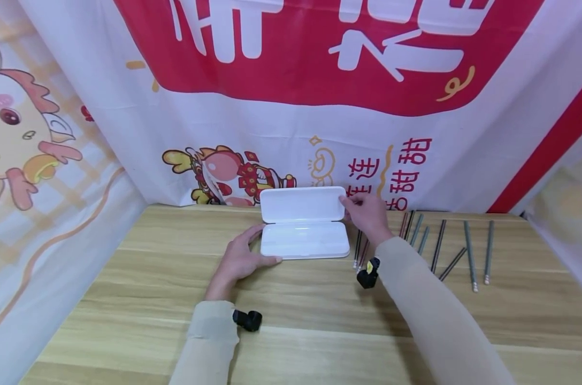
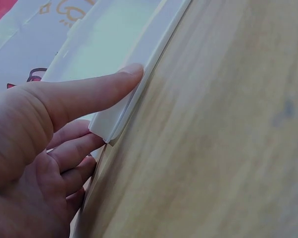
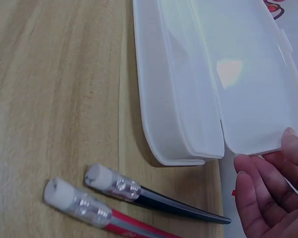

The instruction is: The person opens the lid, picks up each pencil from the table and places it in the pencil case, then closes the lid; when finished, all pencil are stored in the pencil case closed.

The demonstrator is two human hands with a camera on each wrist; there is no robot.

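Two hands (image 1: pixel 240 258) (image 1: pixel 369 215) pinching opened white case (image 1: pixel 305 240), pencils (image 1: pixel 469 251) alongside (some partly behind right sleeve (image 1: pixel 416 283))

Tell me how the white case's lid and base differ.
The lid is tilted up, while the base lies flat on the table. The right hand pinches the lid; the left hand holds the base. The lid looks shallow, the base deeper. Both are white, with rounded corners.

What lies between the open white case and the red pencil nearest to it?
One dark pencil lies there, as the right wrist view shows; between this dark pencil and the case is bare tabletop.
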